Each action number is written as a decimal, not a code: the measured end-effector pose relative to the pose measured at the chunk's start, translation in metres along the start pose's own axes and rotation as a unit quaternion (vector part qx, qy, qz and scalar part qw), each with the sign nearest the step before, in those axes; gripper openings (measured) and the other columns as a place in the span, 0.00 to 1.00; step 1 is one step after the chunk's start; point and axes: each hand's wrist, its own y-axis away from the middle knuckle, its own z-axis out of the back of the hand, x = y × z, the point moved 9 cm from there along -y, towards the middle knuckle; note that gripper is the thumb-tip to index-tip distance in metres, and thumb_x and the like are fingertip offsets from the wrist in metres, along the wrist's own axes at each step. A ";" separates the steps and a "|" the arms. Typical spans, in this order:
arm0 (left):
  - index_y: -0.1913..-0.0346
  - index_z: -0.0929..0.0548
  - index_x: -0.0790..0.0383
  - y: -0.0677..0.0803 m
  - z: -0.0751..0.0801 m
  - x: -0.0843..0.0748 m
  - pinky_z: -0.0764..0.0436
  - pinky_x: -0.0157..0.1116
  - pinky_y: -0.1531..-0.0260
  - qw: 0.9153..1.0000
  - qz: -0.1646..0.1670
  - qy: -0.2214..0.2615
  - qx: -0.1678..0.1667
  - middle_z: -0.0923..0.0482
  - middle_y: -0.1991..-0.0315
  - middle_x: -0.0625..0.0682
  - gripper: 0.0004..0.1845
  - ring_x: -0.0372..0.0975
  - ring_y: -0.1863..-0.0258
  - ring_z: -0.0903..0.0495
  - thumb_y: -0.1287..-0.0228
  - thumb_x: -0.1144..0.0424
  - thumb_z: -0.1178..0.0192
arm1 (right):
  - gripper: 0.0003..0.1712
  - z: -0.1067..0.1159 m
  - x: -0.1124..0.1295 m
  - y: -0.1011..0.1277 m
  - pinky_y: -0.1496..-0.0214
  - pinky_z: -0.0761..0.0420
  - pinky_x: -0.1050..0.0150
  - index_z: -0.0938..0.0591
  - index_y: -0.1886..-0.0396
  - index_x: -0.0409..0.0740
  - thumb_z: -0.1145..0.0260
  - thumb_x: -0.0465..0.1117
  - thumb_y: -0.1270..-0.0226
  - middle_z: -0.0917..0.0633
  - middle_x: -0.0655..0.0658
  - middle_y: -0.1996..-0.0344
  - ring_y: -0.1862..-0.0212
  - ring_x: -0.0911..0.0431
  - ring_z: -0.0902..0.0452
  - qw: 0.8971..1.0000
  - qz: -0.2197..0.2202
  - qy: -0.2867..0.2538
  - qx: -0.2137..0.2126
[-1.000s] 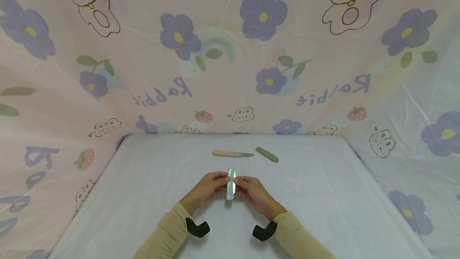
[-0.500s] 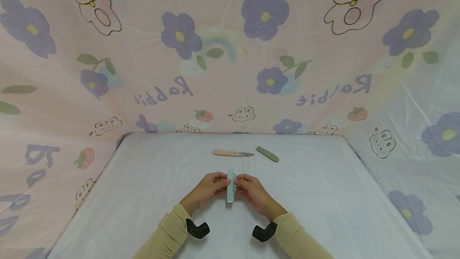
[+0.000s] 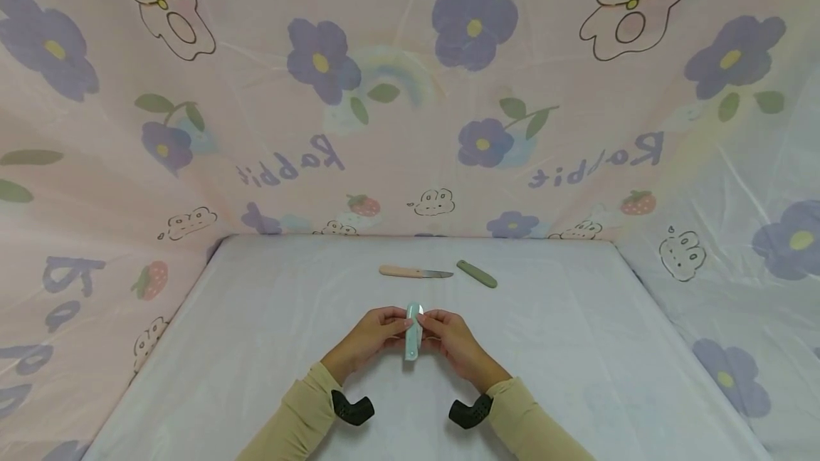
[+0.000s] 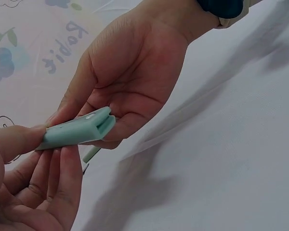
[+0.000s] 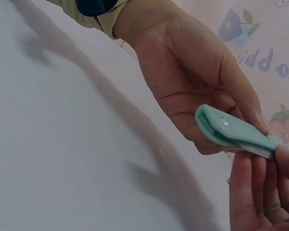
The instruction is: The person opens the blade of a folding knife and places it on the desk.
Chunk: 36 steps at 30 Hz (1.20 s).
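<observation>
While both hands stay low in the centre of the frame, the mint folding knife [image 3: 413, 333] looks nearly folded shut, where a bright blade showed a moment ago. The left hand [image 3: 368, 336] and right hand [image 3: 451, 340] each pinch it, so the closing seems almost finished.

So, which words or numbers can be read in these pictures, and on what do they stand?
"Rabbit": printed several times on the pink curtain, mirrored in the head view.
Folding knife, wooden-handled knife, green sheath: no text to be seen.
</observation>
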 end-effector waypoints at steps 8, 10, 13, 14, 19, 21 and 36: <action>0.47 0.26 0.72 0.000 -0.002 0.002 0.22 0.43 0.53 1.000 -0.004 0.001 -0.008 0.21 0.55 0.56 0.20 0.40 0.58 0.21 0.35 0.60 0.42 | 0.19 0.006 -0.005 0.002 0.58 0.19 0.61 0.24 0.54 0.31 0.38 0.44 0.34 0.19 0.46 0.68 0.65 0.57 0.22 1.000 -0.009 -0.006 -0.020; 0.47 0.26 0.72 0.000 -0.003 0.003 0.22 0.44 0.52 1.000 -0.001 0.005 -0.011 0.21 0.55 0.56 0.20 0.40 0.58 0.21 0.35 0.61 0.42 | 0.19 0.007 -0.006 0.002 0.59 0.19 0.62 0.24 0.55 0.32 0.37 0.45 0.35 0.19 0.46 0.68 0.66 0.57 0.23 0.999 -0.013 -0.007 -0.029; 0.47 0.26 0.72 0.001 -0.002 0.003 0.23 0.45 0.51 1.000 0.001 0.008 -0.015 0.21 0.55 0.56 0.20 0.40 0.58 0.21 0.35 0.61 0.42 | 0.18 0.008 -0.007 0.003 0.60 0.19 0.63 0.23 0.57 0.33 0.37 0.46 0.35 0.20 0.47 0.69 0.66 0.58 0.23 0.999 -0.014 -0.010 -0.033; 0.47 0.27 0.73 0.001 -0.002 0.003 0.23 0.45 0.51 1.000 0.001 0.007 -0.016 0.21 0.56 0.56 0.20 0.40 0.58 0.21 0.35 0.62 0.42 | 0.18 0.008 -0.007 0.003 0.60 0.19 0.63 0.23 0.57 0.33 0.37 0.45 0.35 0.20 0.47 0.69 0.66 0.58 0.23 0.999 -0.012 -0.011 -0.031; 0.47 0.26 0.73 0.000 0.000 0.004 0.21 0.43 0.53 1.000 -0.003 0.005 -0.024 0.20 0.56 0.56 0.19 0.39 0.59 0.21 0.36 0.62 0.41 | 0.19 0.007 -0.008 0.003 0.60 0.19 0.63 0.25 0.54 0.31 0.39 0.43 0.33 0.19 0.45 0.68 0.65 0.57 0.22 0.999 -0.013 -0.025 -0.022; 0.48 0.26 0.74 -0.001 0.000 0.004 0.21 0.42 0.54 1.000 -0.006 0.006 -0.027 0.20 0.57 0.56 0.19 0.39 0.60 0.21 0.35 0.62 0.42 | 0.21 0.008 -0.009 0.003 0.60 0.19 0.64 0.27 0.50 0.30 0.40 0.43 0.33 0.19 0.45 0.67 0.65 0.58 0.22 0.999 -0.017 -0.031 -0.022; 0.47 0.29 0.79 0.000 0.007 0.005 0.19 0.39 0.59 0.998 -0.015 0.032 -0.057 0.21 0.58 0.62 0.21 0.39 0.63 0.20 0.35 0.64 0.42 | 0.21 0.006 0.003 0.014 0.52 0.20 0.57 0.34 0.44 0.23 0.46 0.35 0.29 0.20 0.40 0.58 0.64 0.57 0.23 0.999 -0.012 -0.046 -0.009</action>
